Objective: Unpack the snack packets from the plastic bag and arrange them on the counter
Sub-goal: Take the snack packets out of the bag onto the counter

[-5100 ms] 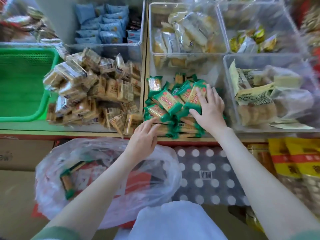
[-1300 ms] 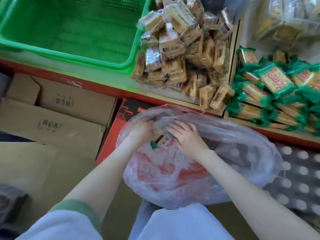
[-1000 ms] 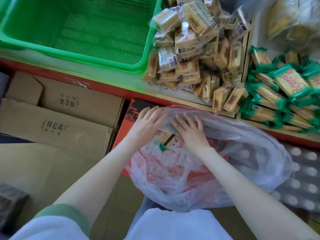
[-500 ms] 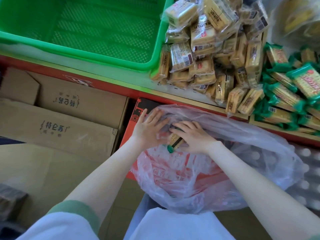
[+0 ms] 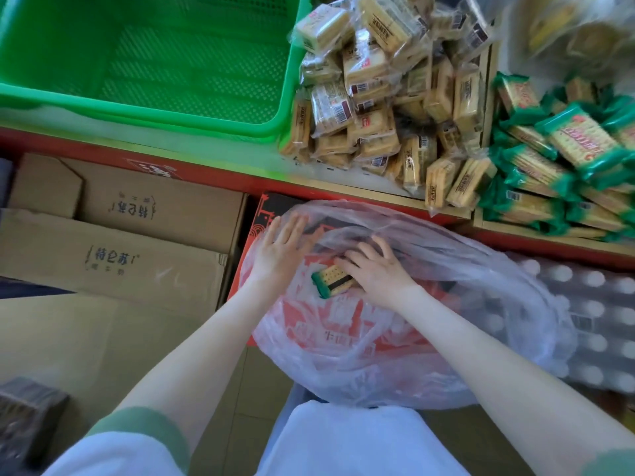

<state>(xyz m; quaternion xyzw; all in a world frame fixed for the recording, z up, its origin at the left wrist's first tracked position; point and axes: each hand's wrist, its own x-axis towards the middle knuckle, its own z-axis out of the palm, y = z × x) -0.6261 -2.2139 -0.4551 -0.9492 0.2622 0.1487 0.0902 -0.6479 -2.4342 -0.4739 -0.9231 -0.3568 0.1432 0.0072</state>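
A clear plastic bag [image 5: 429,355] lies on a red box below the counter edge. My right hand [image 5: 374,269] reaches into the bag's mouth, fingers curled over a green-edged cracker packet [image 5: 331,281]. My left hand [image 5: 281,249] lies flat with fingers spread on the bag's left rim. On the counter [image 5: 220,166] at the right is a pile of green cracker packets [image 5: 563,163]. Left of that pile lies a heap of clear-wrapped yellow biscuit packets [image 5: 385,97].
A green plastic basket [image 5: 144,63] stands on the counter at the left. Brown cardboard boxes [image 5: 113,242] sit below the counter, left of the bag. A dotted wrapped pack [image 5: 601,314] lies to the right of the bag.
My right hand has closed further over the green packet and drawn it down in the bag. My left hand has slid up and left along the bag's rim.
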